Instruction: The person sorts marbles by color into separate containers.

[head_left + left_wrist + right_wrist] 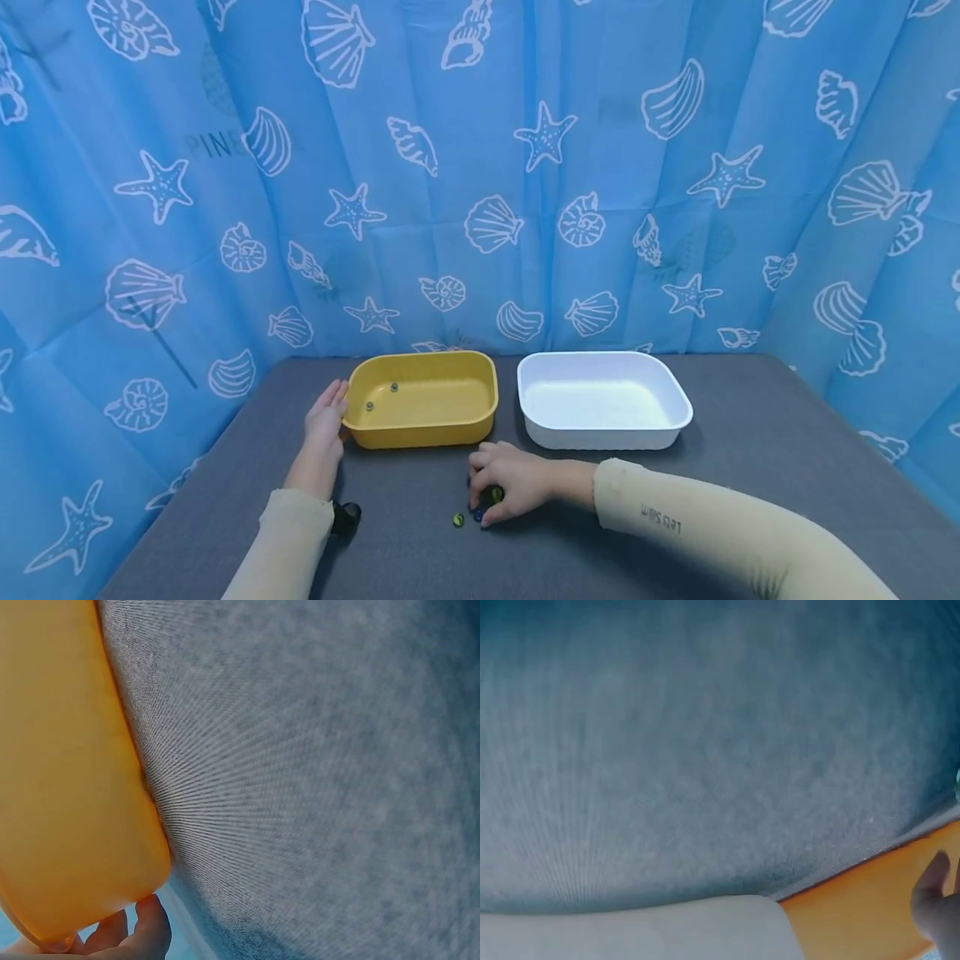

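Observation:
My left hand (326,421) rests against the left end of a yellow tub (420,436), its fingers fairly straight along the wall. In the left wrist view the fingertips (152,919) touch the tub's corner. Inside the tub lie two small marbles (393,387). My right hand (510,482) is low over the dark cloth in front of the tubs, fingers and thumb curled about a yellow-green marble (497,494). A dark blue marble (477,515) lies by its fingertips, and a green marble (458,519) just left of it. The palm hides whatever else is beneath.
A white tub (607,439) stands to the right of the yellow one, with a narrow gap between them. Dark grey cloth (420,550) covers the table. Behind hangs a blue curtain (480,167) with white shells. A black wrist camera (346,518) sits at my left wrist.

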Available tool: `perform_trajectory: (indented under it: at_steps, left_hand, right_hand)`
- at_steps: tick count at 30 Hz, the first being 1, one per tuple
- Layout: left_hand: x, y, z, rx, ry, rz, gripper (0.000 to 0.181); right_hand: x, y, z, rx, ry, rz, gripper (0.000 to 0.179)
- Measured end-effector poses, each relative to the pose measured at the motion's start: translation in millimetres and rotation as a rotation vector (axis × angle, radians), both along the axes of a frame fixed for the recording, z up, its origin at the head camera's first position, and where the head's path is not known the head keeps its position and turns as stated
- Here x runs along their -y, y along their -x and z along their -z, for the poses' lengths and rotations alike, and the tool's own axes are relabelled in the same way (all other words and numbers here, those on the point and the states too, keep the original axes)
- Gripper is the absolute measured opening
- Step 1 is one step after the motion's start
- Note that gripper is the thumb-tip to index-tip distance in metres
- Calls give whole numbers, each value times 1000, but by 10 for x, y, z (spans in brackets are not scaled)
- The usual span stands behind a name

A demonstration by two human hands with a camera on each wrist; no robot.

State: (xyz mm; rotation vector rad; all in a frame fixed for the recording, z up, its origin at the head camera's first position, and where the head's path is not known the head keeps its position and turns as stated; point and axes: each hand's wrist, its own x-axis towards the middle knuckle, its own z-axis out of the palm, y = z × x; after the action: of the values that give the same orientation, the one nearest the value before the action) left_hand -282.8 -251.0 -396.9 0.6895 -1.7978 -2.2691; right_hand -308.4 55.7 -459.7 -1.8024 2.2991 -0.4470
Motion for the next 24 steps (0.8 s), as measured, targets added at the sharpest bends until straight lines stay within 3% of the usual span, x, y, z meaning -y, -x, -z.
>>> perform_trajectory:
  at_steps: [2, 4, 6, 11, 13, 19, 24]
  left_hand:
    - [-1, -1, 0, 2, 3, -1, 51]
    - [-2, 3, 2, 6, 8, -4, 51]
    - [-5, 6, 2, 7, 11, -7, 50]
    - [-8, 14, -1, 10, 13, -14, 50]
    - [-10, 15, -1, 10, 15, -12, 50]
    - [-14, 11, 0, 8, 22, -10, 50]
    - [-8, 10, 3, 7, 24, -2, 50]
  right_hand:
    - [-1, 89, 167, -19, 20, 4, 20]
    - [1, 102, 209, -29, 27, 12, 18]
    - [-2, 26, 95, -18, 30, 21, 16]
    - [-9, -285, -414, -1, 15, 57, 10]
    - [-7, -358, -544, -4, 1, 83, 9]
    - [1, -393, -684, 66, 2, 164, 8]
    - [-9, -372, -767, 102, 93, 158, 6]
